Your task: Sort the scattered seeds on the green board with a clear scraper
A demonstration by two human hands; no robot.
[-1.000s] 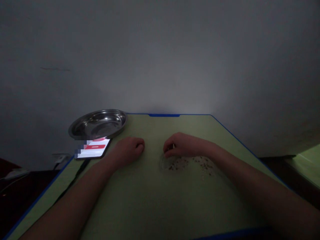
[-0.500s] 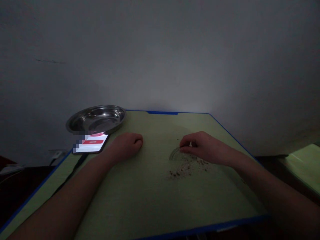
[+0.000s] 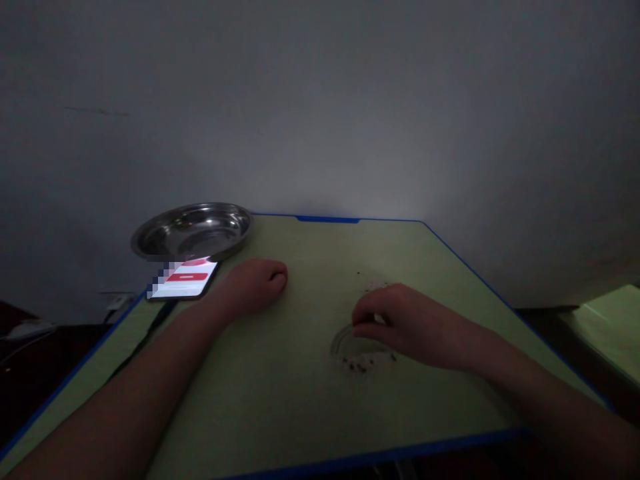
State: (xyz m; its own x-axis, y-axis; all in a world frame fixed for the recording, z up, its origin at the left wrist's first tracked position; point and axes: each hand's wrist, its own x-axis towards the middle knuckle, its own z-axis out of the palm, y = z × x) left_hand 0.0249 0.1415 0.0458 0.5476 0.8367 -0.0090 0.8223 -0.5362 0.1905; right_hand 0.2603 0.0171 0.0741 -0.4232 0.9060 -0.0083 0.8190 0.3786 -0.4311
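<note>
My right hand [image 3: 395, 323] has its thumb and fingertips pinched on a clear, ringed round lid [image 3: 341, 341], which is see-through and partly hidden under the hand. Pale grains with dark brown bits [image 3: 357, 365] lie along the lid's near side. More pale grains [image 3: 377, 287] show just beyond my knuckles, and a single dark speck [image 3: 358, 273] sits farther back. Left of them, my left hand [image 3: 257, 285] rests on the table as a closed fist, and nothing shows in it.
A shiny metal basin [image 3: 200, 230] stands at the table's back left. In front of it lies a phone [image 3: 185, 280] with a lit screen, beside my left forearm. The pale green table [image 3: 280, 387] has a blue edge, and a grey wall [image 3: 325, 107] rises behind it.
My right hand has come nearer to me with the clear lid. The grains have shifted, with some now beyond the hand and others along the lid's near side. My left fist stays put.
</note>
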